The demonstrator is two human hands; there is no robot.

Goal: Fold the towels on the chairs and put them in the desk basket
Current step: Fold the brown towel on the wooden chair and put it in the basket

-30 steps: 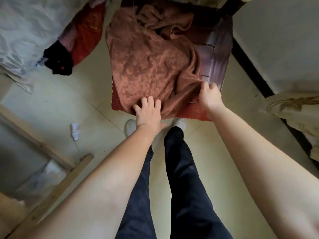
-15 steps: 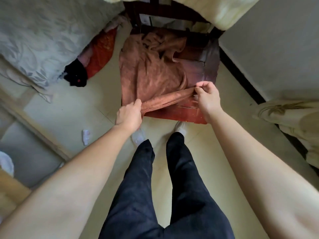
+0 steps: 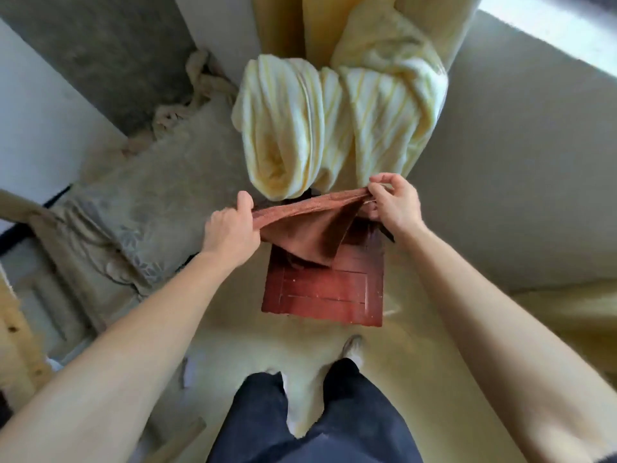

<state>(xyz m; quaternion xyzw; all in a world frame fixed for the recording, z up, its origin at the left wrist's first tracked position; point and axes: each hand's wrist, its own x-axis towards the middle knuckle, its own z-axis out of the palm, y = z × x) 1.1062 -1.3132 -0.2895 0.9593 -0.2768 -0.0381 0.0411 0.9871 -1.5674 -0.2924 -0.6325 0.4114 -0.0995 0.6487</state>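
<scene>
The brown towel (image 3: 300,228) is held stretched above the chair seat (image 3: 324,292), one top corner pinched by the left hand (image 3: 230,228), the other by the right hand (image 3: 394,202). Folding is judged just begun (the basket is unseen); corners should be brought together next.

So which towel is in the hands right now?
The brown towel, gripped by the left hand and right hand; the yellow towel hangs unheld behind.
</scene>
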